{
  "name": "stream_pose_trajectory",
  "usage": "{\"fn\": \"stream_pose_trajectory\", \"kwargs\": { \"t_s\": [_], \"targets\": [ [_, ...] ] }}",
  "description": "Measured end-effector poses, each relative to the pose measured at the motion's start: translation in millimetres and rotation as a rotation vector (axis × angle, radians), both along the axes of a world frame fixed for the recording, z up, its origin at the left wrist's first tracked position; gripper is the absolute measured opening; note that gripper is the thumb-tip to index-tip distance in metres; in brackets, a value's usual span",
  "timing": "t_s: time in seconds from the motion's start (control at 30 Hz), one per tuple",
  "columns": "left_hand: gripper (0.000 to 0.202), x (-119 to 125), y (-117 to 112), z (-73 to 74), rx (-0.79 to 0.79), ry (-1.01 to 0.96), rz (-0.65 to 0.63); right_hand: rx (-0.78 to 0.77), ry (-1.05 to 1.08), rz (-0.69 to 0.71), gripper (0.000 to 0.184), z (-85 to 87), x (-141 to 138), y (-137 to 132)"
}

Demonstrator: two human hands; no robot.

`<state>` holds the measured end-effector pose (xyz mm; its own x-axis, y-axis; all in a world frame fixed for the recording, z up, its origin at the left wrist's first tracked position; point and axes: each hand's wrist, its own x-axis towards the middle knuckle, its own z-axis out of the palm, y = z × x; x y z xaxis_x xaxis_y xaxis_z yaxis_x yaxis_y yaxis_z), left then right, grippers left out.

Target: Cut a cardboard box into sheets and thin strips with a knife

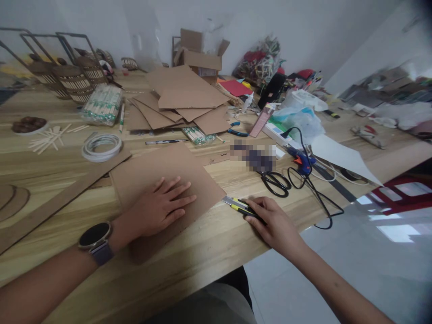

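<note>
My left hand (165, 207) lies flat with fingers spread on a sheet of brown cardboard (162, 164) on the wooden table. A dark-faced watch (96, 236) is on that wrist. In my right hand (273, 222) is a yellow and black utility knife (240, 206), its blade out and pointing left. The blade tip is close to the sheet's right corner; I cannot tell whether it touches. Black-handled scissors (276, 183) rest beyond the knife, with a pixelated patch over part of them.
Stacked cardboard pieces (189, 94) lie behind the sheet, with a pen (166, 141) in front. Left are a tape roll (101, 146), loose sticks (52, 138) and a cardboard strip (67, 198). A blue glue gun (302, 161) with a looping black cord is at right, near the table's edge.
</note>
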<state>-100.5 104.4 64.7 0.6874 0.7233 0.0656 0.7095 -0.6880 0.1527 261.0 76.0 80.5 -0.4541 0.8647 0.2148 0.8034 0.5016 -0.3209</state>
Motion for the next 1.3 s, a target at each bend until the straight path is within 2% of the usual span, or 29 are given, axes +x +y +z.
{"fn": "stream_pose_trajectory", "kwargs": {
  "t_s": [0.23,0.43,0.5,0.53,0.63,0.67,0.77,0.83,0.9,0.97,1.03,1.1,1.17,1.3],
  "targets": [
    [0.048,1.5,-0.3,2.8,0.009,-0.002,0.017,-0.004,-0.005,-0.056,0.04,-2.6,-13.8,-12.7],
    [0.047,-1.4,0.3,-3.0,0.083,-0.014,0.025,-0.054,-0.067,-0.009,0.042,9.2,-15.3,4.5],
    [0.046,-3.1,1.1,-7.0,0.102,-0.023,0.017,-0.03,-0.074,0.013,0.043,14.6,-5.6,19.5],
    [0.046,-3.9,1.5,-9.0,0.11,-0.025,0.015,0.01,-0.064,-0.026,0.041,16.4,1.0,29.7],
    [0.048,-5.5,2.9,-13.5,0.127,-0.017,0.008,0.17,-0.017,-0.293,0.038,15.5,21.5,69.4],
    [0.048,-5.7,3.2,-14.2,0.131,-0.016,0.007,0.192,-0.014,-0.341,0.04,13.1,26.7,83.8],
    [0.049,-5.5,3.6,-14.3,0.125,-0.01,0.011,0.2,-0.017,-0.375,0.045,5.0,33.7,119.4],
    [0.049,-4.9,3.3,-13.0,0.112,-0.004,0.012,0.215,-0.012,-0.386,0.048,4.4,32.4,129.0],
    [0.048,-4.2,2.9,-11.6,0.103,-0.007,0.016,0.255,0.005,-0.399,0.051,9.4,29.2,122.5],
    [0.048,-3.5,2.4,-10.7,0.105,-0.022,0.022,0.269,0.023,-0.342,0.05,16.5,25.1,100.0],
    [0.047,-2.8,1.9,-10.1,0.11,-0.034,0.027,0.185,0.024,-0.158,0.042,19.8,20.0,67.3],
    [0.047,-2.0,1.2,-9.1,0.111,-0.04,0.03,0.044,-0.036,-0.048,0.044,16.3,13.8,34.4],
    [0.047,-0.9,0.4,-7.1,0.1,-0.037,0.035,0.017,-0.085,-0.055,0.05,7.9,7.7,10.9],
    [0.049,1.3,-1.4,-1.2,0.044,-0.006,0.046,0.042,-0.081,-0.075,0.042,-6.5,0.3,0.9]
  ]
}}
